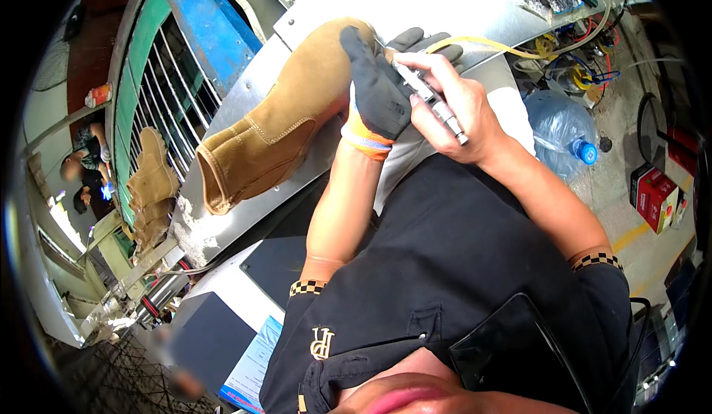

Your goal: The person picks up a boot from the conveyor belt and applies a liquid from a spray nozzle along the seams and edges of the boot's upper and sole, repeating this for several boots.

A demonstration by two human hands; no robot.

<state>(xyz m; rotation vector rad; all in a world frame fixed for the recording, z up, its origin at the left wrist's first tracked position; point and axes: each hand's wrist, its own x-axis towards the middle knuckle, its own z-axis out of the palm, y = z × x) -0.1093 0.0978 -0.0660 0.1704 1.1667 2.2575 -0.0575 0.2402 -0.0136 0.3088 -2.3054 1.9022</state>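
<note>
At far L, see spare tan boots (153,165) by green rack (132,73) w/ metal bars. Next, find tan boot (297,91) over grey metal bench (252,84), mouth to lower L, toe end to upper R. Note L hand (378,95) in dk glove w/ orange cuff, clamped on toe end. Then see silver pen-shaped tool (424,89), tip nr toe end; can't tell if touching. Note bare R hand (467,110), thumb + fingers tight round tool. Farther R, see yellow hose (504,44), blue-capped water bottle (560,132), then red box (654,195) on floor.
</note>
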